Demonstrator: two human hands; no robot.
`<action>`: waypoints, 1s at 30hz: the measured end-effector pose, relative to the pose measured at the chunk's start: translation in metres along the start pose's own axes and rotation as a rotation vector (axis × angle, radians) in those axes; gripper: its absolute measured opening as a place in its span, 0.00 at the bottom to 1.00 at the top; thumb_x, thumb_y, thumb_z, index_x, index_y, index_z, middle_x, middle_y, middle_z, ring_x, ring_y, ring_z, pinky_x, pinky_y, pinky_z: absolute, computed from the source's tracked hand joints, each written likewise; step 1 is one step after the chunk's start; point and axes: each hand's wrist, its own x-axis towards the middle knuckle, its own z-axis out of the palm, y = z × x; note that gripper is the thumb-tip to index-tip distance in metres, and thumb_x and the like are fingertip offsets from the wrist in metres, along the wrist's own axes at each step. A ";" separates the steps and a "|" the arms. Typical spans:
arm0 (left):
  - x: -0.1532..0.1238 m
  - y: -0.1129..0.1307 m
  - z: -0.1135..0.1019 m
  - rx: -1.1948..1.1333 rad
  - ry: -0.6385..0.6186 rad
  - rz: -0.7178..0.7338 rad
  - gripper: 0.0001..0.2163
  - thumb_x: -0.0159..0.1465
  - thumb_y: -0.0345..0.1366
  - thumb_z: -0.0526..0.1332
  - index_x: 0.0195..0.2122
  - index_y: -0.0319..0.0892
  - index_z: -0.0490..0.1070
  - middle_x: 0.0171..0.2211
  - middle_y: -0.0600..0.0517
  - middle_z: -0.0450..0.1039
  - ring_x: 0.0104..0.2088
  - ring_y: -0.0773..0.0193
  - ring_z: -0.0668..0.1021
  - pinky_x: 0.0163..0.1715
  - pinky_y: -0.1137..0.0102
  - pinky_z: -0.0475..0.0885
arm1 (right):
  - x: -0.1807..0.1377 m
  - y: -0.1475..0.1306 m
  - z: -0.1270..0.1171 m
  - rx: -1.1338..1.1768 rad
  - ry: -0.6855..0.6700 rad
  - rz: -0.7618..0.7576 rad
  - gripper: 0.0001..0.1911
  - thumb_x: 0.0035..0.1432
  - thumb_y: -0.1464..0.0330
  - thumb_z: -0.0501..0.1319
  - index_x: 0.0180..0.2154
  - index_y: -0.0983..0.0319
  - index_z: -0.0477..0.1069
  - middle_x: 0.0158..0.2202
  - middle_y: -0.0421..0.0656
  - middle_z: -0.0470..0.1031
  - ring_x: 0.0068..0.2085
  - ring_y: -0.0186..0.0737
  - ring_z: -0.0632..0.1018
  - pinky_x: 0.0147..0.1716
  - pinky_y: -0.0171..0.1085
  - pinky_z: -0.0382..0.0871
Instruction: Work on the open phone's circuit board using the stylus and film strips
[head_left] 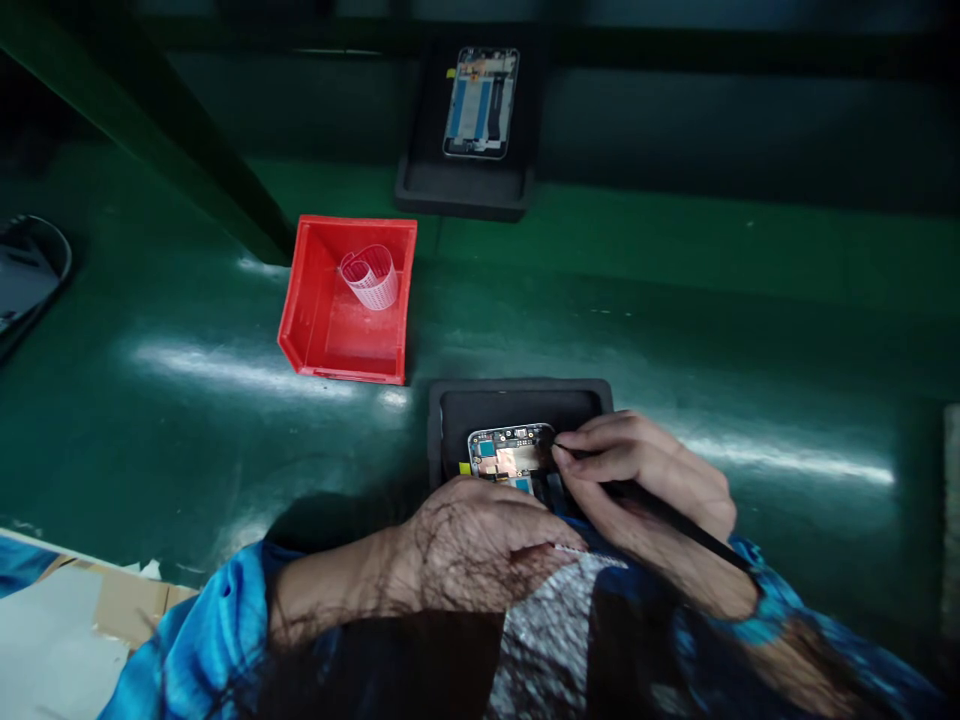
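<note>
An opened smartphone (pixel 517 460) with its circuit board showing lies in a black tray (pixel 517 400). My left hand (pixel 480 545) reaches across the phone's lower part and hides it. Its fingers are curled, and a narrow white edge shows beside the fingertips; what it grips is hidden. My right hand (pixel 645 475) is closed around a slim black tweezer-like tool (pixel 686 525), whose tip is at the phone's upper right corner. A small yellow tab (pixel 465 468) sticks out at the phone's left side.
A red bin (pixel 337 340) holding a curled pink perforated strip (pixel 373 283) stands at the left. Further back, another opened phone (pixel 480 105) lies on a black tray (pixel 465 190). A green post (pixel 180 150) rises from the green bench. Cardboard (pixel 131 605) lies at lower left.
</note>
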 end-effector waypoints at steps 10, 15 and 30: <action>-0.001 -0.001 0.001 0.002 0.012 -0.004 0.07 0.53 0.32 0.52 0.31 0.44 0.67 0.22 0.58 0.68 0.21 0.75 0.67 0.23 0.80 0.61 | 0.003 0.003 -0.001 0.095 0.042 0.139 0.10 0.45 0.75 0.63 0.20 0.57 0.65 0.26 0.32 0.73 0.30 0.31 0.76 0.32 0.33 0.69; 0.000 0.000 0.000 -0.006 0.005 -0.004 0.08 0.53 0.32 0.51 0.32 0.44 0.67 0.23 0.57 0.69 0.22 0.74 0.68 0.24 0.81 0.62 | 0.002 0.007 0.001 0.137 0.057 0.193 0.10 0.46 0.75 0.63 0.20 0.57 0.65 0.26 0.33 0.73 0.29 0.30 0.75 0.31 0.32 0.69; 0.002 0.004 -0.003 -0.139 0.094 -0.031 0.08 0.54 0.33 0.52 0.30 0.39 0.69 0.24 0.52 0.72 0.22 0.73 0.70 0.25 0.79 0.65 | 0.005 -0.015 -0.021 0.175 0.172 0.251 0.09 0.45 0.72 0.64 0.21 0.56 0.65 0.28 0.35 0.73 0.30 0.31 0.75 0.33 0.35 0.69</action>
